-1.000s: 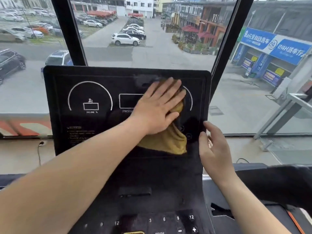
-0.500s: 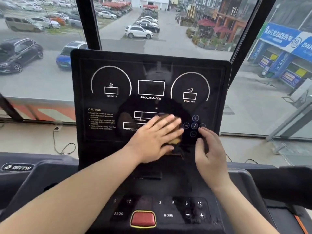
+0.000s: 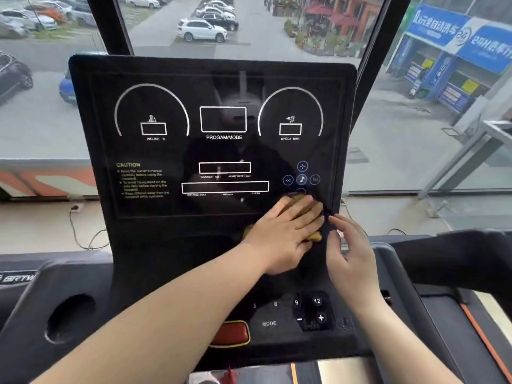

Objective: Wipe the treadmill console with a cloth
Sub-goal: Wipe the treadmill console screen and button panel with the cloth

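Observation:
The black treadmill console stands upright in front of me, with white dials and display boxes printed on its screen. My left hand lies flat on a mustard-yellow cloth and presses it against the screen's lower right corner, just below the round music buttons. Most of the cloth is hidden under the palm; only its edges show. My right hand rests beside it at the console's right edge, fingers apart, holding nothing.
Below the screen sit a red stop button and a keypad with number and plus/minus keys. A round cup holder is at the left, a dark handrail at the right. A large window lies behind.
My left hand has slid the cloth from the screen's upper right down to its lower middle, then across to the lower right corner. My right hand has stayed by the right edge.

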